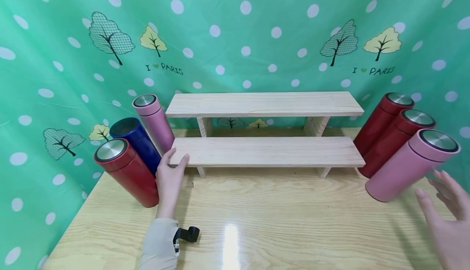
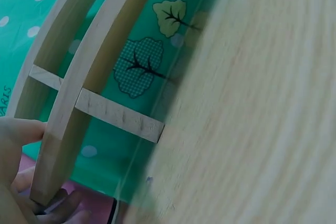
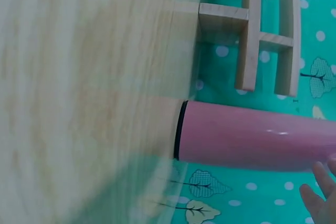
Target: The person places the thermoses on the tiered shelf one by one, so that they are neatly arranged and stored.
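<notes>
A two-tier wooden shelf (image 1: 266, 151) stands on the table against the patterned cloth. My left hand (image 1: 170, 180) grips the left end of its lower board, thumb and fingers on either side of the wood, as the left wrist view (image 2: 21, 166) also shows. Close by that hand are a red thermos bottle (image 1: 134, 176), a blue thermos bottle (image 1: 141, 143) and a pink thermos bottle (image 1: 159, 125). My right hand (image 1: 446, 217) is held with fingers spread beside another pink thermos bottle (image 1: 404, 172), which stands upright in the right wrist view (image 3: 247, 135).
Two red thermos bottles (image 1: 378, 117) (image 1: 394, 145) stand behind the right pink one, close to the shelf's right end. A green dotted cloth (image 1: 246, 29) hangs behind and to the left. The light wooden table (image 1: 279, 217) spreads in front of the shelf.
</notes>
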`<state>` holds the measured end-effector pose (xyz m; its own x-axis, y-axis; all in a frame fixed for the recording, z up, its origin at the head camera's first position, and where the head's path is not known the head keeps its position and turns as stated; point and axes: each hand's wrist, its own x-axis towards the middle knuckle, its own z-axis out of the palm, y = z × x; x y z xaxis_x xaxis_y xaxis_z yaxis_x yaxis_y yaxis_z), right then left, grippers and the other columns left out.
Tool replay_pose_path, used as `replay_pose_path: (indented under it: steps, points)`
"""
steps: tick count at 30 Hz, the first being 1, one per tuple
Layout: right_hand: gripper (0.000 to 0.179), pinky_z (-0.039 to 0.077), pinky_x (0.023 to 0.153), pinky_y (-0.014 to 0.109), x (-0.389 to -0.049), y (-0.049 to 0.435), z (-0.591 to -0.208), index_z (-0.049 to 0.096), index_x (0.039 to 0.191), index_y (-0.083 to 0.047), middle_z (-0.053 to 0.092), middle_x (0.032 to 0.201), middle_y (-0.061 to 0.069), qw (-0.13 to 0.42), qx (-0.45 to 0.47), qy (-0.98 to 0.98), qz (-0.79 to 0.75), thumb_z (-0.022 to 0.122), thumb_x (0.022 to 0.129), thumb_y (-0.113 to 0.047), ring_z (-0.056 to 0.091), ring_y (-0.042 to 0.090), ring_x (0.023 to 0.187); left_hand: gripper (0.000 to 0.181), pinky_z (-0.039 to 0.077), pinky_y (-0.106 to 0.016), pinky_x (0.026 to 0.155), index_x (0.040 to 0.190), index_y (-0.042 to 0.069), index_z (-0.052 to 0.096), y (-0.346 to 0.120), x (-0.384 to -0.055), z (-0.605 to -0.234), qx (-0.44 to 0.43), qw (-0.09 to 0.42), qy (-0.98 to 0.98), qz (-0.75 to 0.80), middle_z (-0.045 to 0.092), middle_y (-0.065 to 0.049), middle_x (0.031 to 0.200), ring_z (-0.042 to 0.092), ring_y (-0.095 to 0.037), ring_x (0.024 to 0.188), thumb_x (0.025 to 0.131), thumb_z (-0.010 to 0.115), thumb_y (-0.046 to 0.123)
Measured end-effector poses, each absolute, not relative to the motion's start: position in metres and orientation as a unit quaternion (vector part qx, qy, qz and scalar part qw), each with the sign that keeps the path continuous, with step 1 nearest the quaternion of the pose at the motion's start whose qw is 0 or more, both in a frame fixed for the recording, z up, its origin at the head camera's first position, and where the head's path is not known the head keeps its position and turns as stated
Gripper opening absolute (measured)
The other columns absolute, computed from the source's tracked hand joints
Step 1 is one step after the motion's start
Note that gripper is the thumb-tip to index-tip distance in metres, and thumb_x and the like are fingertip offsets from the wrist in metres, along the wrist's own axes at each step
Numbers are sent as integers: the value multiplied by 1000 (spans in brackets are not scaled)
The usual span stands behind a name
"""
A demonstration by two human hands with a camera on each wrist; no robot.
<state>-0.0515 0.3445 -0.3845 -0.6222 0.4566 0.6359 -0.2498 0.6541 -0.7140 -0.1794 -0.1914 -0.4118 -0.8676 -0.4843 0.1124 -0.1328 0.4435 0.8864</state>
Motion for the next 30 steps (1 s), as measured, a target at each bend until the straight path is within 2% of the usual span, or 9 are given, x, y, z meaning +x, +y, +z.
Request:
replay_pose_path:
  steps: [9,18,24,30]
  points:
    - [60,35,100,8,-54,354,-394,49,147,-21,54,141,-7,388,-152,-801,429,66,93,-1,52,-10,115,60,34,-51,108,142,18,55,-190,-173,-419,186,187,-823,-503,49,-10,147,42,-32,135,90,71,45]
    - [69,28,104,8,-63,361,-393,39,152,-26,49,146,-9,319,-207,-803,459,68,93,-6,48,-10,117,63,30,-50,111,146,20,50,-189,-175,-423,189,174,-819,-513,43,-10,151,36,-32,140,91,68,45]
    - [75,33,90,1,-73,371,-397,36,154,-22,51,142,-11,293,-183,-809,476,70,90,-4,50,-13,110,63,29,-50,113,147,18,50,-191,-174,-420,180,166,-822,-514,42,-12,152,34,-32,141,92,68,43]
    - [83,33,82,-2,-83,377,-398,25,157,-27,41,150,-6,245,-184,-835,458,73,90,-18,42,-11,114,65,29,-47,113,147,18,50,-194,-175,-419,172,158,-812,-535,44,-8,151,35,-28,141,90,71,43]
